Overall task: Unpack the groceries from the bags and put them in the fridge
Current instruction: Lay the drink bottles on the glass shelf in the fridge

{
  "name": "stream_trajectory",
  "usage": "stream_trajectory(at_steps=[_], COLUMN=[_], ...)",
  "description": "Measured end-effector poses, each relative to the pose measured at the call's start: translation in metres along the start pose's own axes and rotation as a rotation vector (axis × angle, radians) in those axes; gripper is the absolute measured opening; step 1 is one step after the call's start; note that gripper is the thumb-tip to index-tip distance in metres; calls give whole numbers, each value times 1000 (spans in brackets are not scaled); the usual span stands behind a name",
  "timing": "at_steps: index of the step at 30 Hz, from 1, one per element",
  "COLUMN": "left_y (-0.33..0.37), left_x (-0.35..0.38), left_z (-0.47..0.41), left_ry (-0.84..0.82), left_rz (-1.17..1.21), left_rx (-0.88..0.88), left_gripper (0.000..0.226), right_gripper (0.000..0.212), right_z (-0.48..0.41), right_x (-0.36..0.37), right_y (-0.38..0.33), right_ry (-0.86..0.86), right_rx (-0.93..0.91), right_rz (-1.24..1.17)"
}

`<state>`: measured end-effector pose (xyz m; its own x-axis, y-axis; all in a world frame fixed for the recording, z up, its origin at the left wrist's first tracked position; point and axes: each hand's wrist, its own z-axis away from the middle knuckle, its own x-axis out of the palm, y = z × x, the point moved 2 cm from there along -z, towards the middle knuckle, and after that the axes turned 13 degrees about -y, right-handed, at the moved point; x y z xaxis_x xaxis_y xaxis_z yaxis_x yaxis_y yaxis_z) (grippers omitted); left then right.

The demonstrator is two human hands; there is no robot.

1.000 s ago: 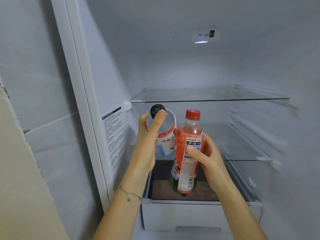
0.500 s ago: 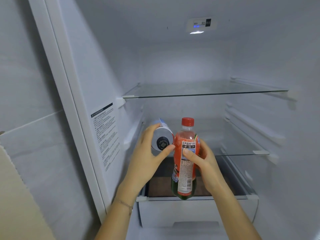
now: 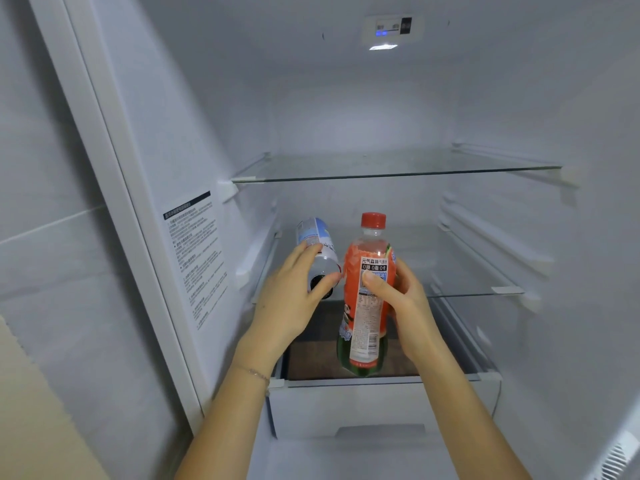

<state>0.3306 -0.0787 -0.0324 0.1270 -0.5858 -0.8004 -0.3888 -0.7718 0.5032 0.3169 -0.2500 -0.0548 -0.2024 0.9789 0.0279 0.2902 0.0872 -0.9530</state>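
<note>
In the head view, a can [image 3: 316,242] lying on its side is grasped at its near end by the curled fingers of the left hand [image 3: 291,301], at the left of the lower glass shelf [image 3: 485,289] of the fridge [image 3: 346,109]. An upright red-capped bottle [image 3: 367,317] is gripped round its label by the right hand [image 3: 401,303], above the drawer [image 3: 381,407].

Fridge [image 3: 346,116] access
Clear gap between upper glass shelf [image 3: 398,175] and lower glass shelf [image 3: 478,289] on the right; can [image 3: 317,237] and bottle [image 3: 363,327], side by side, obstruct left-centre.
</note>
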Motion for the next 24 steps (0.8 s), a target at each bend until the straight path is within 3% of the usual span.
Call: stream_trajectory(at_steps=[3, 8, 16, 24], left_y=[-3, -9, -15, -27], left_x=[-4, -8, 1, -11], left_z=[-3, -11, -39, -56], left_ry=[-18, 48, 87, 111], left_rz=[-103, -78, 6, -66], left_rx=[-36, -60, -102, -78], left_gripper=[71, 62, 55, 46], right_gripper=[70, 91, 71, 74], right_z=[3, 10, 10, 8], right_x=[-5, -8, -9, -17], right_y=[0, -3, -17, -30], right_ry=[14, 35, 17, 11], right_rx=[1, 11, -24, -43], right_rz=[4, 22, 38, 44])
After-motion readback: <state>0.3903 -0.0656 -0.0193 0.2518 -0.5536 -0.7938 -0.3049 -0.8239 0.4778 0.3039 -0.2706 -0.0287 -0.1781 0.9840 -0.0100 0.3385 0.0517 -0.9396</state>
